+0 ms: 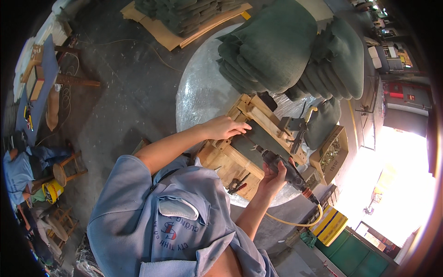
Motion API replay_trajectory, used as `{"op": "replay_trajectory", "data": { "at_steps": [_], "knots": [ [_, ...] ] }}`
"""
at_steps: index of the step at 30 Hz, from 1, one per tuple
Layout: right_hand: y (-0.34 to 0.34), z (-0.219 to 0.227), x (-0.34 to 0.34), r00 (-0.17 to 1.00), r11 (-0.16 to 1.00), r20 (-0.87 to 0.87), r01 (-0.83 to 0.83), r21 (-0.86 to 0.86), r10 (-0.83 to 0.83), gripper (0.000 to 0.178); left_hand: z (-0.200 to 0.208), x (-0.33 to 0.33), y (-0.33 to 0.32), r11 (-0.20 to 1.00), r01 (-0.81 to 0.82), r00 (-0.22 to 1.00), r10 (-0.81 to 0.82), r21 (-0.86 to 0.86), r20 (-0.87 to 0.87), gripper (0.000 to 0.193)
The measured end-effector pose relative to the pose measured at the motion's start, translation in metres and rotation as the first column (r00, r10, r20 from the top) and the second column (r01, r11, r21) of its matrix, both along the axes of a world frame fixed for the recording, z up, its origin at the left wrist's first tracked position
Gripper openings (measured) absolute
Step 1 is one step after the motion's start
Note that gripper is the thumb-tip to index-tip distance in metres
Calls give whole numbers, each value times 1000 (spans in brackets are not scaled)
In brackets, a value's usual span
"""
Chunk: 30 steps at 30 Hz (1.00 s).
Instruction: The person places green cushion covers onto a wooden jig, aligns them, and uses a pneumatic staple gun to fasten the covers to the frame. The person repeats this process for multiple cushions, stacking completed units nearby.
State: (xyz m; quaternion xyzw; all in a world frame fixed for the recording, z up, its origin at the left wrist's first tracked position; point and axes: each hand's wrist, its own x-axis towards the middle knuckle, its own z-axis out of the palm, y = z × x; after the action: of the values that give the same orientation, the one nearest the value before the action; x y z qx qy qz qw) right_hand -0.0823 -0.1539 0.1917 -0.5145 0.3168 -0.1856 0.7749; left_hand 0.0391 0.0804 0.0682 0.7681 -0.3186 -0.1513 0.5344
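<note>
My right hand (274, 177) is wrapped round a dark power screwdriver (288, 173) with a yellow hose at its tail. Its bit points up and left toward my left hand (227, 128). The fingers of my left hand are pinched together close to the bit's tip; anything between them is too small to make out. Both hands are over a wooden jig (235, 161), in which a dark green panel (263, 138) lies. A black toggle clamp (297, 134) is mounted on the jig's far right side.
Stacked dark green curved panels (272, 46) stand behind the jig on a plastic-wrapped round table (196, 87). A wooden box (318, 159) of small metal pieces sits to the right. More dark pieces (177, 16) lie on cardboard beyond. A co-worker (20, 173) sits at far left.
</note>
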Motion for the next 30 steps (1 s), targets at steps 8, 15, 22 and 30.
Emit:
{"op": "replay_trajectory", "data": {
  "at_steps": [8,15,22,30],
  "knots": [
    [-3,-7,-4,1000,1000,3,-5,9,5,57,-1,0,0,999,30,999,-30,14,-42,45],
    [-6,-6,-5,999,999,-34,-30,23,31,59,-2,-6,3,996,81,993,-84,-34,-87,43],
    [-15,1,-3,992,993,-50,-117,9,117,64,-2,-2,7,980,194,965,-200,-49,-170,42],
    [-18,3,-6,988,990,-69,-141,-1,140,65,13,1,7,967,256,940,-252,-15,-230,42]
  ]
}}
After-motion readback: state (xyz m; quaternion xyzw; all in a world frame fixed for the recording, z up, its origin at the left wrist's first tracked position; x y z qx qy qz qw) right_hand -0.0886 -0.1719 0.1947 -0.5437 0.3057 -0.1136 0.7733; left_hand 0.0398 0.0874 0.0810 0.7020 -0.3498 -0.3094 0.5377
